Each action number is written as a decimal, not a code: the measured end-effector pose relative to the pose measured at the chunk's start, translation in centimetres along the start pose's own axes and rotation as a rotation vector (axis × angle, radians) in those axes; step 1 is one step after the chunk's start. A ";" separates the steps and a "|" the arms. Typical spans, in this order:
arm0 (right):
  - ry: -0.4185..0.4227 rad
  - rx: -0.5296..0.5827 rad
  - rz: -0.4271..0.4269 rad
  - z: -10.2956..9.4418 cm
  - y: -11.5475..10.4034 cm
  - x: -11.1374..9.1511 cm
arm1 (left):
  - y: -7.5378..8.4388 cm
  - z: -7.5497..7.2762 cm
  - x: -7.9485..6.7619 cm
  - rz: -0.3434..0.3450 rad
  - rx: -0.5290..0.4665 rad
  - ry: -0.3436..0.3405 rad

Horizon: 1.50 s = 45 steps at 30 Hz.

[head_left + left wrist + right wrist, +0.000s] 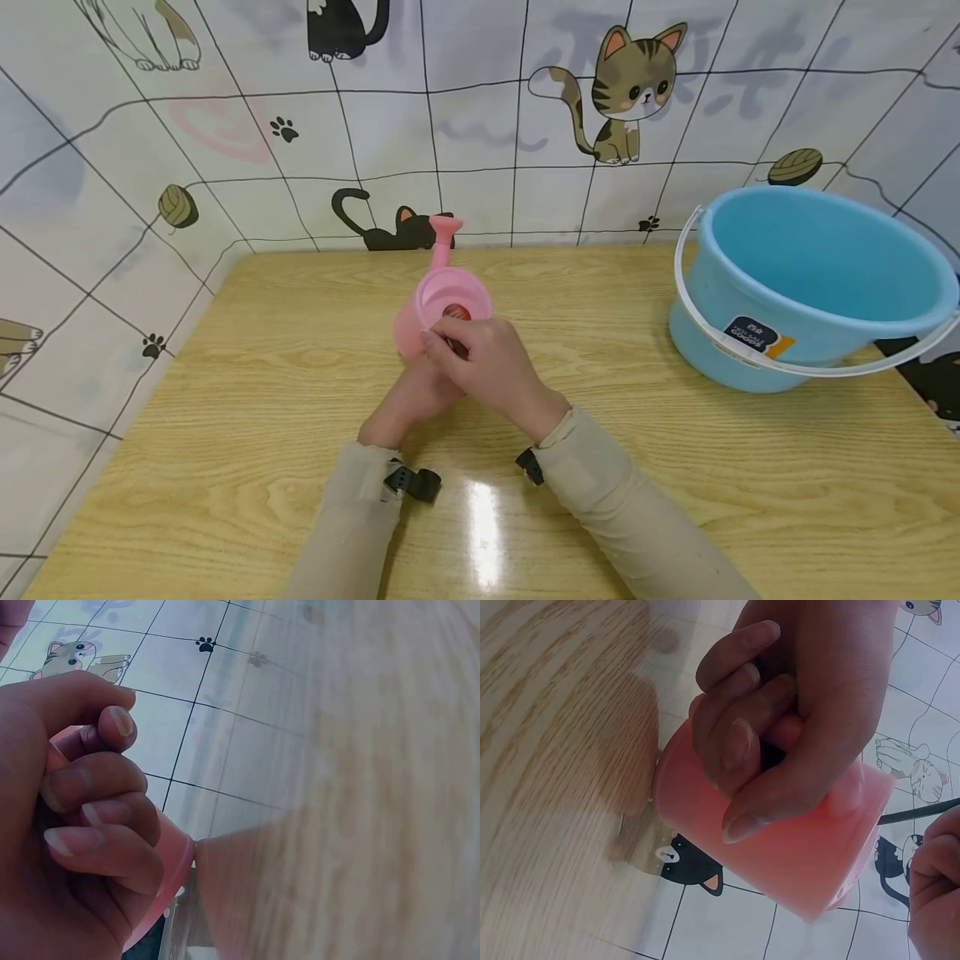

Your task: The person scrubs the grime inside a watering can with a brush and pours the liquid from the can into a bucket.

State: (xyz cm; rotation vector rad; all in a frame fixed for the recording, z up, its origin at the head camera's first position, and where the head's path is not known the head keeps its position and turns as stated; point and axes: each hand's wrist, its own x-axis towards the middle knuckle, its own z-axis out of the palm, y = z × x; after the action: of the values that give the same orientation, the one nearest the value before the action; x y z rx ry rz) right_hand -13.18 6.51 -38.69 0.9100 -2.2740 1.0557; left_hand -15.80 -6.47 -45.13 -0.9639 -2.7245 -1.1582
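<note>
A pink watering can [408, 325] stands on the table, its spout pointing to the back wall. My left hand [423, 390] curls its fingers around the can's handle at the near side; in the right wrist view the left fingers [739, 742] wrap the handle against the can's wall. Over the rim, my right hand [491, 358] pinches a thin dark green rod [919, 812] that runs into the can's opening. A reddish striped thing [456, 312] shows inside the opening, partly hidden by the right fingers; I cannot tell its kind.
To the right a light blue bucket [780, 292] stands upright with its white handle [705, 321] hanging down in front. A wall covering [480, 125] with printed cats and grid lines borders the wooden table [262, 400] at the back and left.
</note>
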 end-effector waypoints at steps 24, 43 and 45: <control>-0.001 0.002 0.063 -0.1 0.8 0.1 | 0.1 0.1 -0.4 -0.095 0.000 0.003; 0.009 -0.019 0.076 0.0 1.0 0.2 | 0.3 0.0 -0.3 -0.110 -0.046 -0.002; 0.008 -0.025 0.070 0.0 1.0 0.2 | 0.3 -0.1 -0.3 -0.107 -0.049 -0.002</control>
State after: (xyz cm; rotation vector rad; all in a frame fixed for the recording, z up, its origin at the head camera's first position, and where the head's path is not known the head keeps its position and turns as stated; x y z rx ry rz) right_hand -14.03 6.99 -39.05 0.8196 -2.3222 1.0568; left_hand -15.38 -6.54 -44.93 -0.8336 -2.7934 -1.2464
